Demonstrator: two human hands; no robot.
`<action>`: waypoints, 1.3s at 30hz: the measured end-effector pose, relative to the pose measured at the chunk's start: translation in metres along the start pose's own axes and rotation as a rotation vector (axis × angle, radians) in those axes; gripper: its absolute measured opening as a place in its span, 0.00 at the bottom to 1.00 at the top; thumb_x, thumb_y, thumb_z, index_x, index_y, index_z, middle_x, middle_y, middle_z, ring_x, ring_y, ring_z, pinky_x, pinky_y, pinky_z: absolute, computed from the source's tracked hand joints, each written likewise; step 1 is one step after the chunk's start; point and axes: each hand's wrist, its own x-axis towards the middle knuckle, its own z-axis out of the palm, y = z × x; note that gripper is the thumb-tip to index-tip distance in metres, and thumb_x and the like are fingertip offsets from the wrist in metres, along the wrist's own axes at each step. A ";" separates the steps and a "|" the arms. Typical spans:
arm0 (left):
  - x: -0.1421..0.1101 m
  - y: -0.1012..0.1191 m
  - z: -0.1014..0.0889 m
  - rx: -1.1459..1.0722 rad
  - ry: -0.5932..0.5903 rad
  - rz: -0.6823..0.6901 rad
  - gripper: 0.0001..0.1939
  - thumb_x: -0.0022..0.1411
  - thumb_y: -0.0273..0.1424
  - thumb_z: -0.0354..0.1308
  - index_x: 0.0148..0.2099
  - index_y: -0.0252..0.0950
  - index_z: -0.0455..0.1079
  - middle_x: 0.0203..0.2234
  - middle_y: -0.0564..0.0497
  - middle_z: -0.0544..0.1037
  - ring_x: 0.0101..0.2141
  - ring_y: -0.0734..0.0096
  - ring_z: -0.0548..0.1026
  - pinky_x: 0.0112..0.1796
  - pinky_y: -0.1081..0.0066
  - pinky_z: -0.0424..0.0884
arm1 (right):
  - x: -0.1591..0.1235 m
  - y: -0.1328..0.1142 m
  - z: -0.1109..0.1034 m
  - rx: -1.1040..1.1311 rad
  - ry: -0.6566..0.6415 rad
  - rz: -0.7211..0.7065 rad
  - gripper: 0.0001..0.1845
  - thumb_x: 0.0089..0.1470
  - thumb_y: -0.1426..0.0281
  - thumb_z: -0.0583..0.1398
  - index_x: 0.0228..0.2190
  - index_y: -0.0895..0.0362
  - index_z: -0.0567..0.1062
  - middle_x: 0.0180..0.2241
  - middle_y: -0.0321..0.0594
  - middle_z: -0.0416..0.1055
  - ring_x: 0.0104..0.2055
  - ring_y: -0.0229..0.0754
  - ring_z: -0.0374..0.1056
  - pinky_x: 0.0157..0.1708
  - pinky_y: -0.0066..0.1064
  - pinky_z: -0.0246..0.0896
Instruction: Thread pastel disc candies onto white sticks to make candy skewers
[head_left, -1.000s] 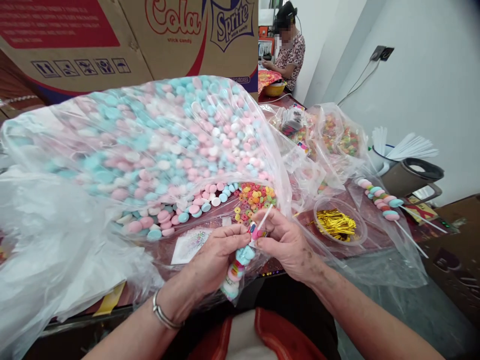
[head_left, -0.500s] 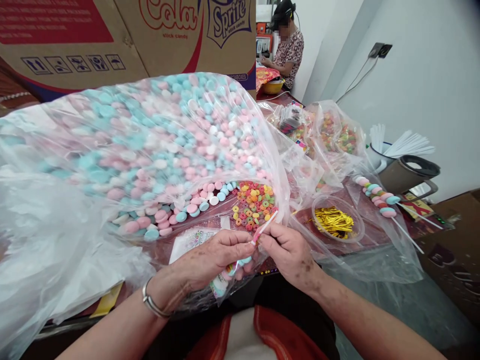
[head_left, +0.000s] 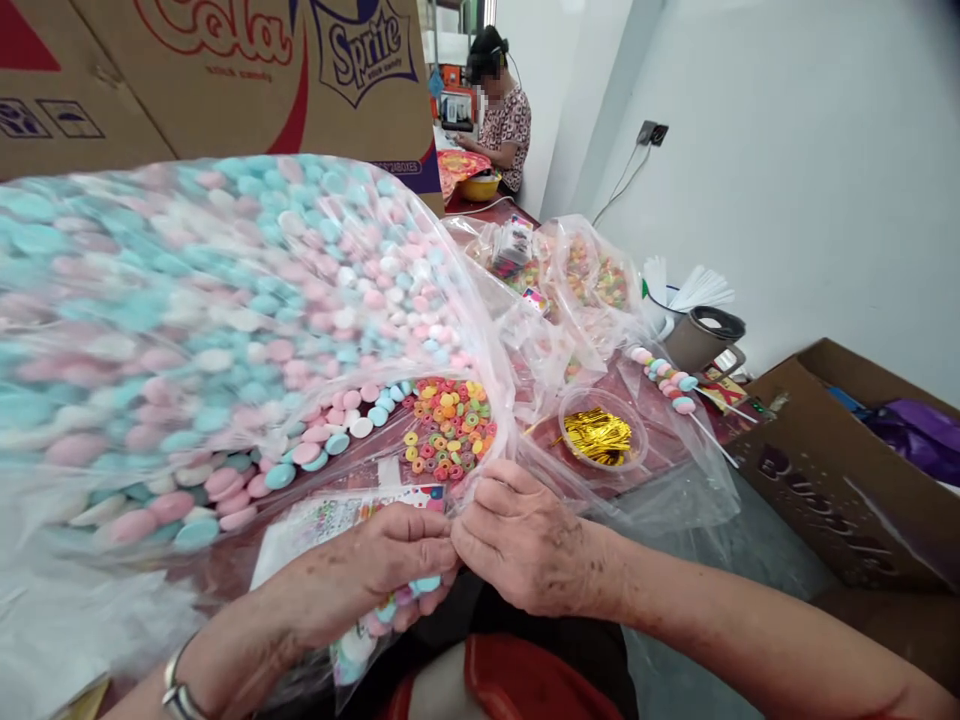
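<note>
My left hand [head_left: 397, 550] is closed around a candy skewer [head_left: 386, 612] with pink, white and blue pieces, wrapped in a clear printed bag. My right hand [head_left: 517, 540] meets it at the upper end, its fingers curled tightly over the gathered mouth of the bag and hiding the stick there. Just beyond my hands lie small ring candies [head_left: 450, 425] in red, yellow and green. A stack of flat printed bags [head_left: 300, 535] lies beside my left forearm. To the right stands a round clear tub [head_left: 643, 440] of gold twist ties [head_left: 598, 437].
A huge clear sack of pastel candies [head_left: 247, 290] fills the left, before a cardboard carton [head_left: 217, 90]. Two unwrapped candy skewers [head_left: 667, 378] lie right, near a grey mug [head_left: 697, 340] and white sticks [head_left: 701, 290]. An open box [head_left: 847, 500] stands at right. Another person [head_left: 502, 120] works behind.
The view has swung right, bringing the open box further in. My right hand has turned over and closed on the bag's top, covering the white stick that showed before.
</note>
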 end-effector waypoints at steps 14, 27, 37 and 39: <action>-0.008 0.001 0.010 0.382 0.640 0.549 0.09 0.64 0.34 0.56 0.32 0.37 0.72 0.21 0.55 0.73 0.22 0.74 0.69 0.23 0.78 0.64 | -0.045 0.077 -0.061 -0.120 -0.376 0.737 0.13 0.64 0.74 0.52 0.33 0.59 0.75 0.36 0.45 0.74 0.40 0.45 0.67 0.41 0.33 0.57; -0.003 0.011 0.019 -0.230 0.530 0.359 0.13 0.53 0.40 0.67 0.27 0.37 0.71 0.18 0.55 0.73 0.20 0.76 0.67 0.20 0.79 0.62 | -0.083 0.104 -0.046 -0.314 -0.625 0.778 0.12 0.57 0.81 0.52 0.36 0.61 0.75 0.36 0.49 0.75 0.38 0.50 0.69 0.33 0.35 0.56; 0.001 -0.002 0.023 -0.380 0.452 0.415 0.09 0.55 0.35 0.67 0.31 0.36 0.72 0.20 0.52 0.77 0.18 0.79 0.68 0.14 0.83 0.51 | -0.085 0.103 -0.051 -0.264 -0.276 0.898 0.13 0.59 0.78 0.50 0.32 0.59 0.73 0.34 0.47 0.74 0.40 0.46 0.68 0.39 0.33 0.60; 0.005 0.001 0.028 -0.387 0.431 0.444 0.09 0.56 0.34 0.67 0.32 0.35 0.73 0.21 0.52 0.78 0.19 0.79 0.69 0.17 0.82 0.56 | -0.071 0.089 -0.049 -0.201 -0.149 0.953 0.13 0.63 0.73 0.50 0.31 0.58 0.73 0.32 0.44 0.73 0.36 0.43 0.68 0.36 0.31 0.61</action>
